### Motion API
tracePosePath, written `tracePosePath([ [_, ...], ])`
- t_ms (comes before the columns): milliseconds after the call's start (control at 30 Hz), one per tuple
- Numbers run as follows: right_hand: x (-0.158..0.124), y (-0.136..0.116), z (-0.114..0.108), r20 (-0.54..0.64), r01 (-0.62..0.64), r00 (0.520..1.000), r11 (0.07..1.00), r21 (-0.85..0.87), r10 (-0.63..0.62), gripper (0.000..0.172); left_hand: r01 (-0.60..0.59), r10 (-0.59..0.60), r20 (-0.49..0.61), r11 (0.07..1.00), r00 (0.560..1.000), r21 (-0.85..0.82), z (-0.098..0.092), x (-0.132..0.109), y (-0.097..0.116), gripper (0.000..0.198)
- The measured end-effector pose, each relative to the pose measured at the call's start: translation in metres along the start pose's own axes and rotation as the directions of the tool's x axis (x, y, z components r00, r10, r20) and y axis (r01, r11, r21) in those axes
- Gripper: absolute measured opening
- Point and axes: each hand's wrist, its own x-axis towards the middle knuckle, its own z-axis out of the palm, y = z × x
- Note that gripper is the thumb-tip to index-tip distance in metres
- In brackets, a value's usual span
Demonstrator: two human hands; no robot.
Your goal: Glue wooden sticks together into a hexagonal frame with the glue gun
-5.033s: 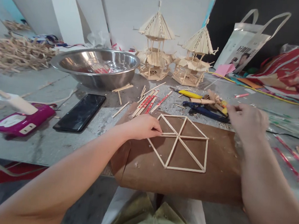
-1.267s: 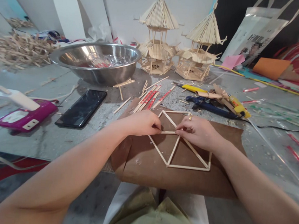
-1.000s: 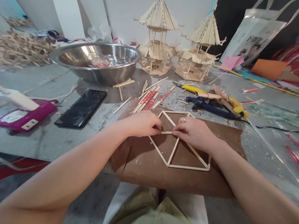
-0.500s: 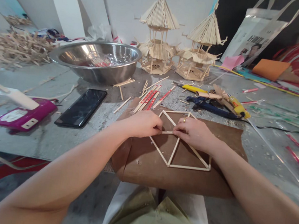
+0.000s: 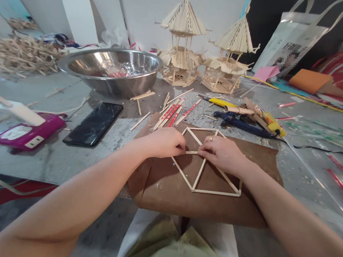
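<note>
A hexagonal frame of pale wooden sticks lies on a brown sheet before me. Several sticks run from its corners toward the middle. My left hand pinches the outer end of a short wooden stick at the frame's left corner. At the other end of that stick, near the frame's centre, my right hand, with a ring on one finger, is closed on it. The fingers of both hands cover the joints beneath them.
Loose sticks, some in red-printed wrappers, lie beyond the sheet. A blue glue gun and a yellow cutter sit to the right. A phone, steel bowl and purple power strip are leftward. Two stick pagodas stand behind.
Both hands stay in the same place on the short stick. The view has shifted very slightly; nothing else visibly differs.
</note>
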Motion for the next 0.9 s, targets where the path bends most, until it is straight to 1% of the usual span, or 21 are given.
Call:
tracePosePath([
  [100, 0.0, 0.001, 0.0, -0.006, 0.002, 1.0, 0.999, 0.035, -0.002, 0.024, 0.001, -0.001, -0.005, 1.0, 1.0, -0.006, -0.001, -0.001, 0.001, 0.019],
  [167, -0.001, 0.005, -0.001, -0.013, 0.001, 1.0, 0.995, 0.096, 0.001, 0.025, 0.002, -0.002, -0.015, 1.0, 1.0, -0.01, -0.002, -0.001, 0.001, 0.019],
  [233, -0.003, 0.011, -0.002, -0.051, -0.02, 0.998, 0.983, 0.184, 0.03, 0.026, 0.012, -0.012, -0.037, 1.0, 0.999, -0.007, -0.002, -0.002, -0.001, 0.022],
  [300, -0.005, 0.018, -0.003, -0.119, -0.047, 0.99, 0.965, 0.259, 0.08, 0.025, 0.022, -0.022, -0.082, 1.0, 0.996, -0.007, -0.003, -0.003, -0.003, 0.026],
  [367, -0.008, 0.024, -0.005, -0.169, -0.059, 0.979, 0.955, 0.291, 0.112, 0.023, 0.016, -0.019, -0.13, 1.0, 0.991, -0.021, -0.003, -0.003, -0.005, 0.027],
  [433, -0.01, 0.029, -0.006, -0.172, -0.057, 0.979, 0.959, 0.276, 0.108, 0.021, 0.007, -0.013, -0.156, 0.999, 0.988, -0.039, -0.002, -0.003, -0.006, 0.026],
  [567, -0.014, 0.036, -0.011, -0.129, -0.074, 0.986, 0.967, 0.243, 0.108, 0.02, 0.024, -0.031, -0.156, 0.999, 0.987, -0.047, -0.001, -0.003, -0.006, 0.023],
  [767, -0.02, 0.043, -0.018, 0.053, -0.144, 0.989, 0.961, 0.236, 0.135, 0.019, 0.026, -0.033, -0.13, 0.998, 0.991, -0.061, -0.003, -0.003, -0.003, 0.02],
  [900, -0.021, 0.042, -0.019, 0.131, -0.119, 0.987, 0.967, 0.225, 0.091, 0.019, 0.032, -0.038, -0.095, 0.998, 0.995, -0.062, -0.005, -0.004, -0.002, 0.022],
])
